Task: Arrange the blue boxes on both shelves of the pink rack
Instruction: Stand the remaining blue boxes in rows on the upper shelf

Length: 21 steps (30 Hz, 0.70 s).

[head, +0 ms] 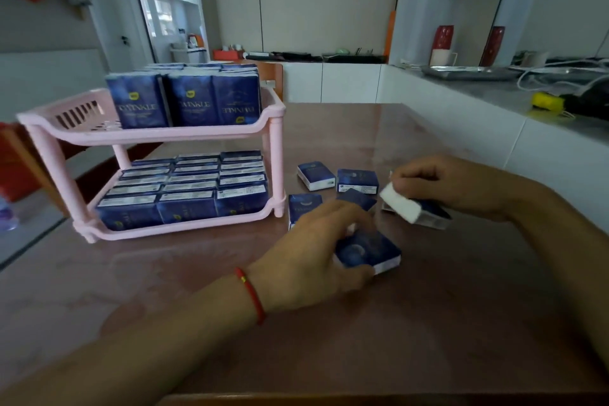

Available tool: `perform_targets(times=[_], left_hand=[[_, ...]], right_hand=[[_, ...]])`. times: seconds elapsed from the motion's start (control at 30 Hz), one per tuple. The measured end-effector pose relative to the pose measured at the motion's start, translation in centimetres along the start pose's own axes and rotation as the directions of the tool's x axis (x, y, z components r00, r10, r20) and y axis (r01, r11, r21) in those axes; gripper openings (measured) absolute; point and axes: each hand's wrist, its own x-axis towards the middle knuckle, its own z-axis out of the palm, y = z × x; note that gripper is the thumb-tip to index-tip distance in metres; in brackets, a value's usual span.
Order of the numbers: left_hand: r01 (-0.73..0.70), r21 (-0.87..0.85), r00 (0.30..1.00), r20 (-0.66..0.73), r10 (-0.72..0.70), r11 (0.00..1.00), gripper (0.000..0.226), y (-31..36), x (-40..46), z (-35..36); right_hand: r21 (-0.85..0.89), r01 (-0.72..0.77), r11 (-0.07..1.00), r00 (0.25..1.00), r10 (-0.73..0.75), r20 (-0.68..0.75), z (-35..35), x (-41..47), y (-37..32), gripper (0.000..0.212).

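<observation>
Left hand (pixel 316 250), red cord at the wrist, fingers curled around a glossy blue box (pixel 369 252) lying flat on the table (pixel 164 290). Right hand (pixel 461 188) just beyond, pinching another box (pixel 415 209) by its white end, tilted. Four loose boxes (pixel 357 180) between them. Pink rack (pixel 273 148) up-left, nearer the left hand: lower shelf packed, upper shelf's left end bare.
</observation>
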Motion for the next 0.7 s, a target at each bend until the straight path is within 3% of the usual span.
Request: perform_targets(times=[0.07,0.13,0.23,0.33,0.4,0.5,0.6,0.7], left_hand=[[0.112,-0.088,0.988,-0.097,-0.121,0.99,0.052,-0.3,-0.9,-1.4],[0.109,-0.054,0.978,-0.17,-0.117,0.993,0.065,-0.7,-2.2,-2.9],[0.025,-0.031,0.968,-0.248,-0.032,0.999,0.077,-0.5,-4.3,-5.5],[-0.141,0.103,0.943,-0.29,0.166,0.985,0.07,-0.4,-6.3,-8.0],[-0.159,0.111,0.923,-0.336,0.187,0.981,0.064,-0.6,-7.8,-9.7],[-0.093,0.03,0.942,-0.321,0.097,0.995,0.073,-0.7,-10.0,-12.8],[0.078,-0.204,0.957,-0.258,-0.13,0.976,0.074,-0.5,-11.0,-16.6],[0.155,-0.175,0.941,-0.272,-0.199,0.972,0.063,-0.7,-10.9,-21.0]], right_hand=[[0.001,-0.016,1.0,0.998,0.016,0.06,1.3,0.7,-1.8,0.026],[-0.002,-0.026,1.0,0.994,0.026,0.104,2.5,1.1,-4.2,0.035],[-0.058,-0.033,0.998,0.994,0.038,0.1,4.9,1.9,-8.2,0.066],[-0.115,-0.015,0.993,0.998,0.023,0.062,6.9,2.5,-11.8,0.064],[-0.098,0.0,0.995,0.999,0.004,0.045,7.5,2.9,-13.6,0.066],[-0.1,0.075,0.992,0.996,-0.079,-0.037,7.8,3.5,-16.8,0.058],[-0.275,0.16,0.948,0.978,-0.191,-0.087,8.1,5.2,-21.0,0.059],[-0.382,0.209,0.9,0.963,-0.257,-0.081,7.8,7.9,-25.3,0.055]])
